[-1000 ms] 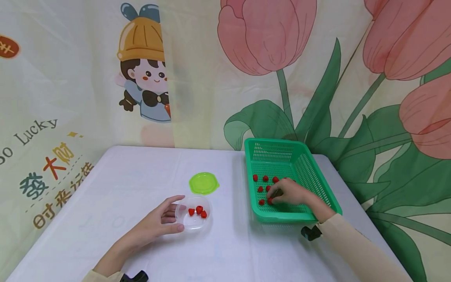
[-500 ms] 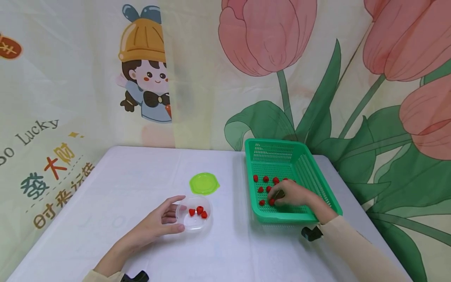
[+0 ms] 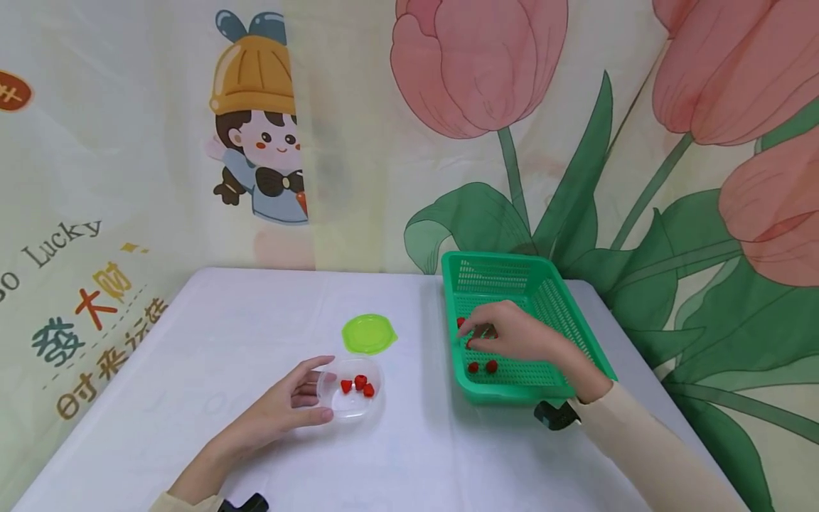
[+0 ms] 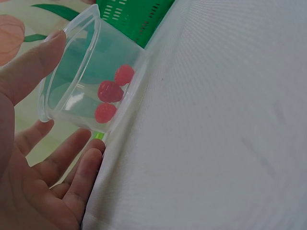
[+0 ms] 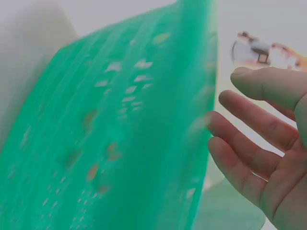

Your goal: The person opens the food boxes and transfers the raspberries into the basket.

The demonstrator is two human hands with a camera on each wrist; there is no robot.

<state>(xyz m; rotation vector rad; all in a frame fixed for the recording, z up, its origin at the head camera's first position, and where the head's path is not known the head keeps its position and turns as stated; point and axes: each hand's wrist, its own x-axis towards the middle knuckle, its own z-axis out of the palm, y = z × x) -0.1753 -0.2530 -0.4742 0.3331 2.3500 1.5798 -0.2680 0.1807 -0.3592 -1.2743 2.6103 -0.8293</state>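
A clear plastic cup (image 3: 348, 407) stands on the table with three raspberries (image 4: 110, 91) on its bottom. My left hand (image 3: 281, 404) holds the cup from its left side, thumb against the rim and fingers along the wall. Over the left part of a green plastic basket (image 3: 521, 395) is my right hand (image 3: 515, 333), thumb and fingers apart. Nothing shows between its fingers in the right wrist view, where the basket is blurred. Several raspberries (image 3: 491, 366) lie on the basket floor, some hidden under the right hand.
Behind the cup a bright green lid (image 3: 369, 334) lies flat on the white-covered table (image 3: 269, 313). The basket fills the table's right side. A printed cloth backdrop (image 3: 358, 142) with tulips hangs behind the table.
My right hand has left the raspberry it was touching near the basket's front and moved up and left, away from the front berries. The left hand and cup have stayed put.
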